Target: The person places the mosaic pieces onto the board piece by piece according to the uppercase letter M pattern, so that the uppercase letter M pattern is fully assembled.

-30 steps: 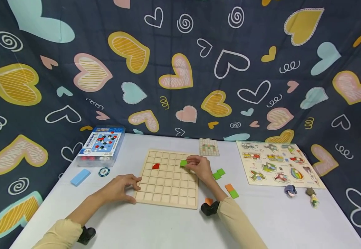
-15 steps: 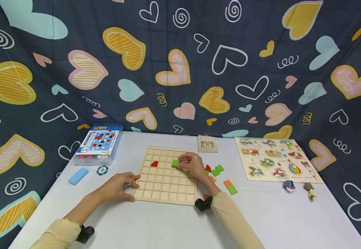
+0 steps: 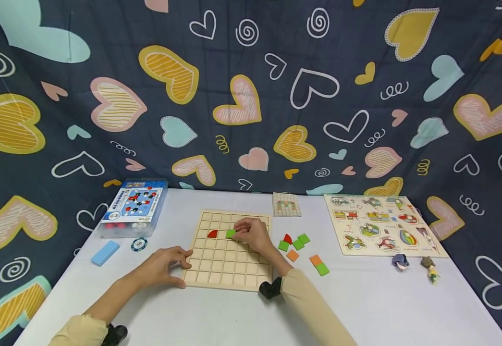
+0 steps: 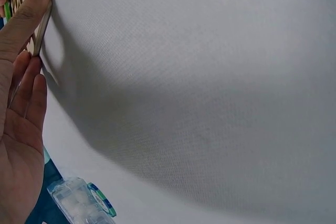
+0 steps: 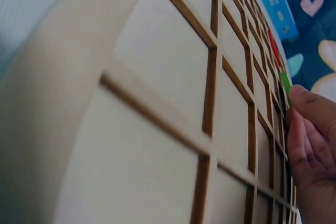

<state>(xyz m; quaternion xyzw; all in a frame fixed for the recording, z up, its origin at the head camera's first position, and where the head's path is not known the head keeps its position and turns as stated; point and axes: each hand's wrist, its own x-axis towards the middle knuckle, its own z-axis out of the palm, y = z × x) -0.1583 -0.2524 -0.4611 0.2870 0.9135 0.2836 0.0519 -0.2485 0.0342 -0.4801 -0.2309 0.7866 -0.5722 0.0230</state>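
A wooden grid board (image 3: 222,265) lies on the white table. My right hand (image 3: 252,234) pinches a green square tile (image 3: 230,234) over the upper part of the board, right of a red quarter-circle tile (image 3: 212,234) on the grid. In the right wrist view, the thumb and fingers meet at the green tile (image 5: 285,83); whether it touches the grid cannot be told. My left hand (image 3: 162,266) touches the board's left edge near the front corner, thumb and fingers spread apart. The left wrist view shows this thumb against the board's rim (image 4: 44,22).
Loose green tiles (image 3: 298,244), a red one (image 3: 287,238) and orange ones (image 3: 292,255) lie right of the board. A pattern card (image 3: 287,205) is behind it. Farther right are a picture puzzle (image 3: 376,230) and two figurines (image 3: 431,271). A plastic box (image 3: 134,207), poker chip (image 3: 139,244) and blue block (image 3: 105,253) sit left.
My right hand has moved left across the board with the green tile, closer to the red tile. The left hand stays at the board's edge. The head view has shifted slightly.
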